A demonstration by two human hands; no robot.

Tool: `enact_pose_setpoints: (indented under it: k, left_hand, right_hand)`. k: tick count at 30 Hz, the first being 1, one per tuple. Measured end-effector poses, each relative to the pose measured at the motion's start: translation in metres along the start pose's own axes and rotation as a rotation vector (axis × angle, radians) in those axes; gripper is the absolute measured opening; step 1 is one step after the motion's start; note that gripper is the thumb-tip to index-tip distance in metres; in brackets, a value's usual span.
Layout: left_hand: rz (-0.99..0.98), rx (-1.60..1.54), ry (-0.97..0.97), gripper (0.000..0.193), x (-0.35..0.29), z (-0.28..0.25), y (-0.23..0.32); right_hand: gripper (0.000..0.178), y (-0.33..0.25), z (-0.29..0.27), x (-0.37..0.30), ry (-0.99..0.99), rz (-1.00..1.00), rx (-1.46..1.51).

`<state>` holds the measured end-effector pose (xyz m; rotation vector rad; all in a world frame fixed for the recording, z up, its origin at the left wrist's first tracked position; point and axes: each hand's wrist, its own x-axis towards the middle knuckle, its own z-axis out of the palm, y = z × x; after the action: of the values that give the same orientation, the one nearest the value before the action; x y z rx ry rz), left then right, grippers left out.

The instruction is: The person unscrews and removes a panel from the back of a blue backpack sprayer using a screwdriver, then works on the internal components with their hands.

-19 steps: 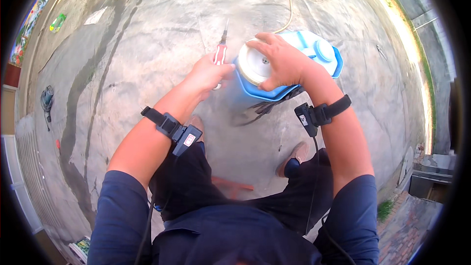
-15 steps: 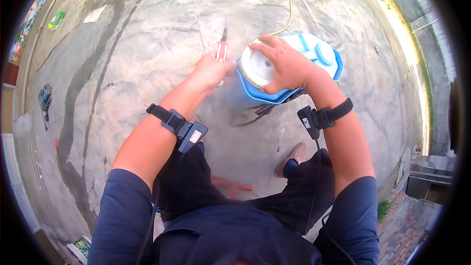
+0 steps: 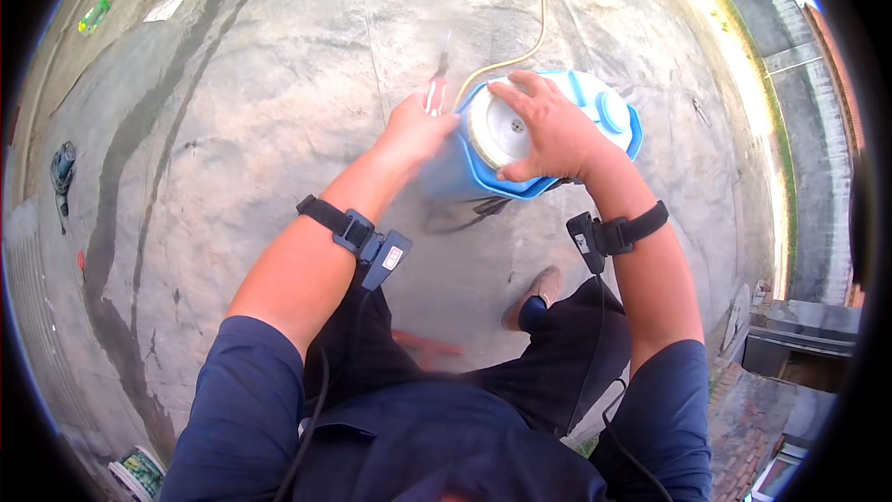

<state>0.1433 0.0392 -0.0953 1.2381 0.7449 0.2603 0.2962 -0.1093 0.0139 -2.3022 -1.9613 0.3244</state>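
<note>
The right hand (image 3: pixel 548 135) has slid further across the blue-and-white plastic sprayer tank's white round cap (image 3: pixel 502 130), fingers spread flat; the left hand (image 3: pixel 418 125) stays clamped on a red-handled screwdriver (image 3: pixel 437 88)

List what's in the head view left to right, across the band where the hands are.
Dark bundle on the concrete → left hand holding a red-handled tool → white round cap of the blue tank → right hand on the cap → small blue cap.
</note>
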Motion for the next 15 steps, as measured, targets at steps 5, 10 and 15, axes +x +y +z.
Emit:
enact_pose_setpoints:
  k: [5,10,15]
  left_hand:
    - [0.045,0.001,0.013,0.021,0.004,0.001,-0.008]
    - [0.044,0.071,0.03,0.023,0.008,0.003,-0.01]
    - [0.082,0.065,0.07,0.024,0.011,0.004,-0.016]
  right_hand:
    - [0.108,-0.005,0.003,0.0,-0.028,0.133,-0.105]
    - [0.116,-0.005,0.008,0.0,-0.055,0.194,-0.216]
    - [0.119,-0.024,-0.003,0.004,-0.073,0.293,-0.248]
